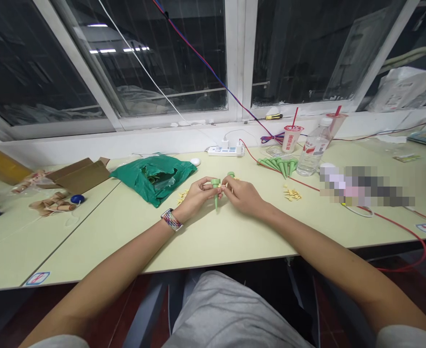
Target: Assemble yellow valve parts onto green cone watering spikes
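Note:
My left hand (197, 196) is closed around a green plastic spike (216, 194), its capped end up and its point down just above the table. My right hand (244, 195) has its fingertips pinched together right beside the spike. Between them shows what looks like a small yellow piece, mostly covered by the fingers. Another green cap (230, 174) shows just behind my right hand. A small pile of yellow pieces (182, 195) lies beside my left hand, partly hidden by it. To the right is a second yellow pile (292, 194).
Several green spikes (280, 166) lie grouped at the back, near a water bottle (310, 153) and a lidded cup (291, 139). A torn green bag (154, 179) rests on the left, beside a cardboard box (78, 176). A red cable (309, 185) crosses the right side; a power strip (226, 151) sits behind.

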The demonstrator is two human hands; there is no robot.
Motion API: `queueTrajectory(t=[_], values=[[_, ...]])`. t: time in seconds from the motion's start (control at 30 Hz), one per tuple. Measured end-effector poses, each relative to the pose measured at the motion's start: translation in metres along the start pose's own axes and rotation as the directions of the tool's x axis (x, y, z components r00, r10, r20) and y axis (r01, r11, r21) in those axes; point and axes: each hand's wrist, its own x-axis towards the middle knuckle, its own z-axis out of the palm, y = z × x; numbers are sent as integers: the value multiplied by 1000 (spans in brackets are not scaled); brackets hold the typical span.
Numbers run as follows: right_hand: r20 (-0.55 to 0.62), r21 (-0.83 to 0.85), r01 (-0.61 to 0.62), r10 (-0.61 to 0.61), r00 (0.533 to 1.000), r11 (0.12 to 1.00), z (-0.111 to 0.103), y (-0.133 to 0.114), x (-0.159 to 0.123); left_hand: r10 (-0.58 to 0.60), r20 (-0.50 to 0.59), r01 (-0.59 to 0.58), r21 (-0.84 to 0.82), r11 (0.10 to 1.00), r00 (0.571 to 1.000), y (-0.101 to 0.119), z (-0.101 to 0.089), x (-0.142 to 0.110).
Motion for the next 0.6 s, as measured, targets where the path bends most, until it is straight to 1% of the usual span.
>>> queueTrajectory(t=[0.1,0.2,0.27,0.37,0.43,0.53,0.6], values=[[-62,73,73,-68,996,995,-2,2,1,11,8,-10,-6,1000,1000,0,1,0],[-81,139,114,-103,991,984,-5,10,5,22,1,-22,13,1000,1000,-1,1,1],[-97,188,81,-63,993,979,-9,22,9,36,-40,-34,52,998,999,-1,0,2],[-128,205,-32,59,990,978,-18,48,14,67,-99,-54,125,991,993,-2,-4,3],[-141,183,-93,120,983,979,-24,67,16,81,-119,-62,156,986,990,-3,-7,5],[-129,125,-144,160,979,982,-28,92,18,87,-141,-63,168,984,986,-4,-12,7],[-107,85,-174,183,977,981,-29,104,18,84,-146,-60,165,985,986,-6,-13,8]])
